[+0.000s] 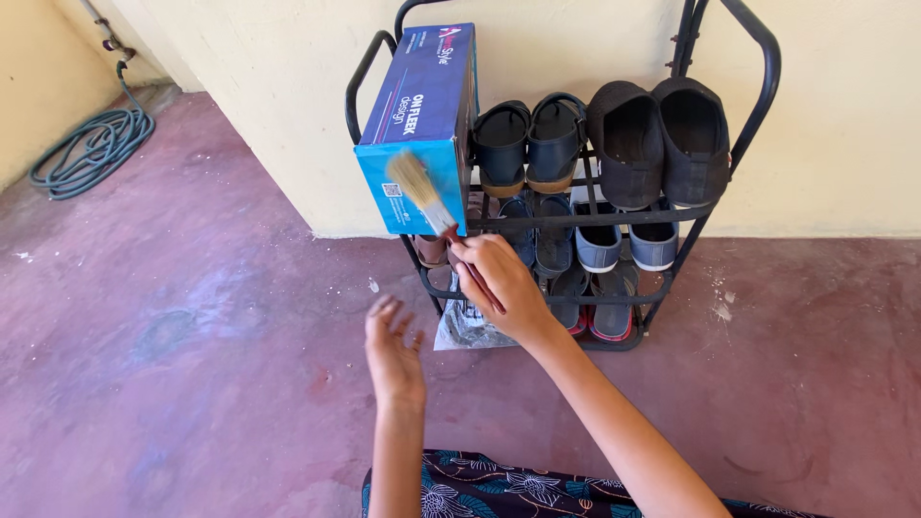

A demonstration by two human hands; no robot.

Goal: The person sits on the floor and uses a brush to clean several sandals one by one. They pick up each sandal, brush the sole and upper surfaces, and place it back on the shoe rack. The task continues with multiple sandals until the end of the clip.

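Head view, looking down at a reddish floor (pixel 192 317) beside a pale yellow wall. At centre frame, the right hand (pixel 501 284) has its grip clenched on the red handle of a paintbrush (pixel 432 203), whose pale bristles lie against the front of a blue shoe box (pixel 422 105). That box stands on end at the upper left of a black metal shoe rack (pixel 614 221) holding sandals and slippers. Lower centre, the left hand (pixel 391 350) hovers released, fingers spread. A green hose (pixel 91 149) lies coiled at upper left.
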